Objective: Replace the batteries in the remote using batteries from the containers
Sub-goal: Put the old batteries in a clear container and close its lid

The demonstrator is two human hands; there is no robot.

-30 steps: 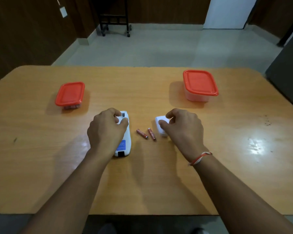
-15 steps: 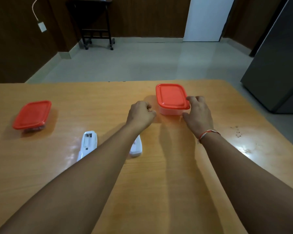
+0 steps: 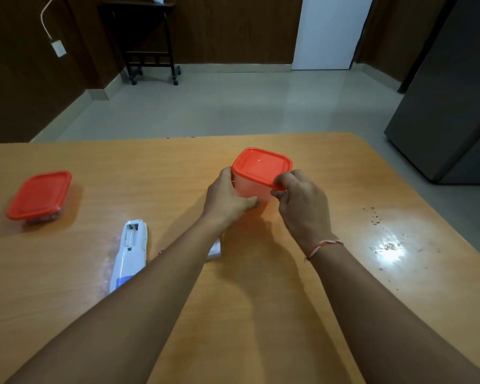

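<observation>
Now lifted toward the chest and tilted: the taller container (image 3: 254, 189), which half a second back sat flat on the table (image 3: 261, 314) with both hands only arriving at it. Left hand (image 3: 227, 200) wrapped round its near-left wall, fingers curled underneath; right hand (image 3: 299, 203) pinching the near-right lip of the orange lid (image 3: 261, 164) between thumb and forefinger. Lid not yet off, so probably the peeling step, with fresh batteries to follow; contents too hazy to make out through the plastic. Remote (image 3: 129, 253) lying face down near the left forearm, compartment bare and open at its far end. Battery cover (image 3: 215, 249) just peeking out from behind that forearm; the two old cells, in plain view a second ago, now hidden. Second, flatter container (image 3: 39, 196) shut, well apart at far left. Plenty of bare tabletop to the right for setting the lid down; table edge well beyond.
</observation>
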